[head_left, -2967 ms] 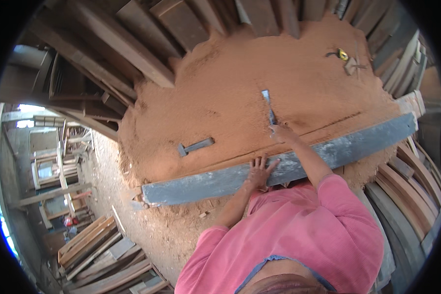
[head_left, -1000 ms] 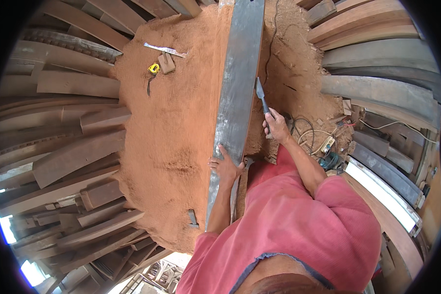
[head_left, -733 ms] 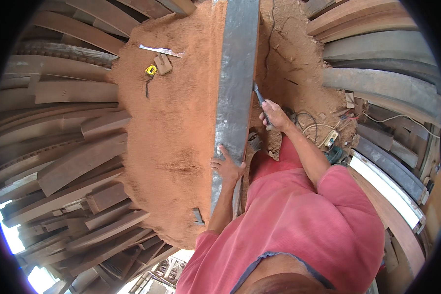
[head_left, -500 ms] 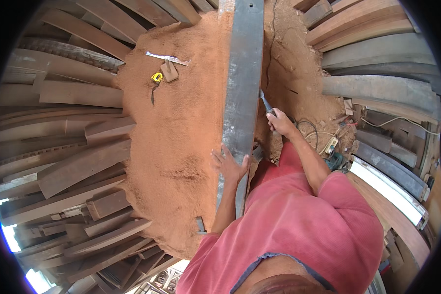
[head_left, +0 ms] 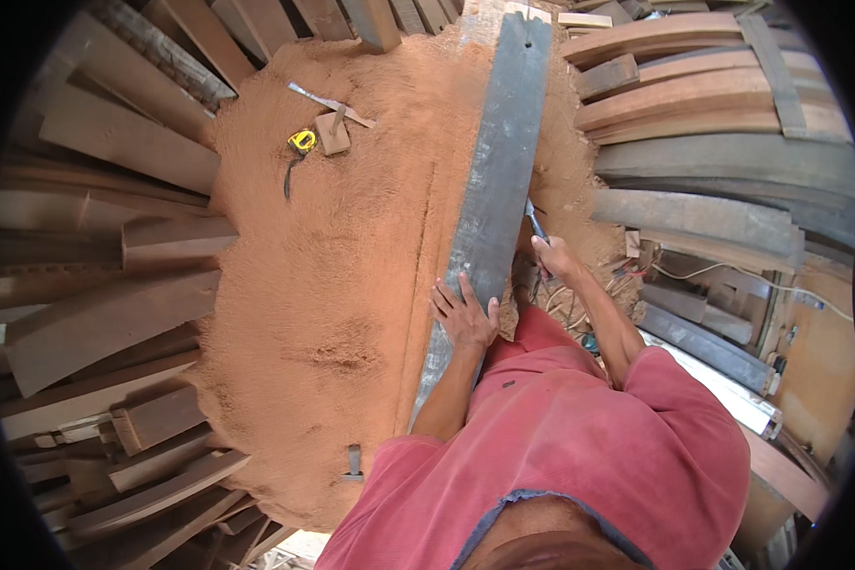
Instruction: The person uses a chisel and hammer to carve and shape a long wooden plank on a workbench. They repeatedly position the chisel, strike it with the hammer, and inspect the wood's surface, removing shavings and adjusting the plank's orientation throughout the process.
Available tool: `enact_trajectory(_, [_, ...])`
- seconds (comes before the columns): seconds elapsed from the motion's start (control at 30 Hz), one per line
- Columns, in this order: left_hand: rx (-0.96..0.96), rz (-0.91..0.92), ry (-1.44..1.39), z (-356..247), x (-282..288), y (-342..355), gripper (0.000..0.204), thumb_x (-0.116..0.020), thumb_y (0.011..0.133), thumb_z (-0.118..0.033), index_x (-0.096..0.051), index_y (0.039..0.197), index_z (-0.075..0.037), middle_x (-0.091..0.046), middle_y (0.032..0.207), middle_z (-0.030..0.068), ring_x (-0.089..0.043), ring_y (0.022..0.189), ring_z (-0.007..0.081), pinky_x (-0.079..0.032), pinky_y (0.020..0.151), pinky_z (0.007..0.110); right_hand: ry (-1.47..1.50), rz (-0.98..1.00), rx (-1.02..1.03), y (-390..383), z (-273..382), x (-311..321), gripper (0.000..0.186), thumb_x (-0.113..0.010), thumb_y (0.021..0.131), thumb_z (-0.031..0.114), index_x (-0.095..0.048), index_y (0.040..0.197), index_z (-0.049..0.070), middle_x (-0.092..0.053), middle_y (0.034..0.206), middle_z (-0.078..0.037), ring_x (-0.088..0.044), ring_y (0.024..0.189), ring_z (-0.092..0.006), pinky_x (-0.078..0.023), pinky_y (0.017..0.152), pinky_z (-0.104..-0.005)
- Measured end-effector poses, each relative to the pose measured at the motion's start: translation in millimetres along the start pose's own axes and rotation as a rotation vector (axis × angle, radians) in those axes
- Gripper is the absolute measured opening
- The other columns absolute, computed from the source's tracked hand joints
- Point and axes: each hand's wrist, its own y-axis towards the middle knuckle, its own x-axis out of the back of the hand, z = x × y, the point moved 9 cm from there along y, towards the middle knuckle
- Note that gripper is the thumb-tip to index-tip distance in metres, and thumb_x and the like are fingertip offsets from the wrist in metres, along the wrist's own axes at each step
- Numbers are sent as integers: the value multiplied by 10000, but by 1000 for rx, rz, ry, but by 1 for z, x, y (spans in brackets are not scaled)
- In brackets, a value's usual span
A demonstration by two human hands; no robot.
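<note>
A long grey wooden plank (head_left: 497, 180) lies on a bench covered in reddish sawdust (head_left: 351, 266), running from the top of the view down toward me. My left hand (head_left: 464, 312) rests flat on the plank's near part, fingers spread. My right hand (head_left: 553, 256) is closed around the handle of a thin metal-bladed tool (head_left: 536, 224), whose tip touches the plank's right edge.
A yellow tape measure (head_left: 301, 142) and a small wooden block with a metal strip (head_left: 332, 128) lie on the sawdust at the far left. A small metal piece (head_left: 353, 462) sits near the bench's near edge. Stacked planks surround the bench on both sides. Cables (head_left: 636, 275) hang at the right.
The view has swung round, so the plank now runs away from me instead of across. Both hands stay on the plank, the right one still holding the tool at its edge.
</note>
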Motion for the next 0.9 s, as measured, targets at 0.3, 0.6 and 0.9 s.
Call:
enact_trajectory(0.3, [35, 82, -233, 18, -7, -5, 920, -505, 922, -610, -179, 1622, -109, -82, 1624, 353, -110, 1484, 539, -74, 1191, 647, -287, -109, -126, -19, 25, 12, 497, -515, 1052, 404, -554, 710, 46, -545, 566, -69, -518, 472, -189, -418, 491, -402])
enact_trajectory(0.6, [42, 180, -306, 21, -8, -2, 1002, -526, 890, -673, -151, 1631, -112, -41, 1640, 335, -91, 1498, 523, -81, 1191, 644, -571, -156, -207, -30, 57, 15, 528, -534, 1047, 421, -581, 686, 39, -572, 574, -76, -549, 493, -193, -417, 500, -386])
enact_trajectory(0.9, [52, 106, -184, 13, -8, -3, 1094, -592, 840, -697, -124, 1632, -106, -37, 1620, 377, -55, 1494, 550, -42, 1181, 661, -26, -55, -67, -15, 1, 2, 426, -553, 1045, 441, -550, 811, 85, -534, 642, -14, -512, 497, -147, -437, 478, -331])
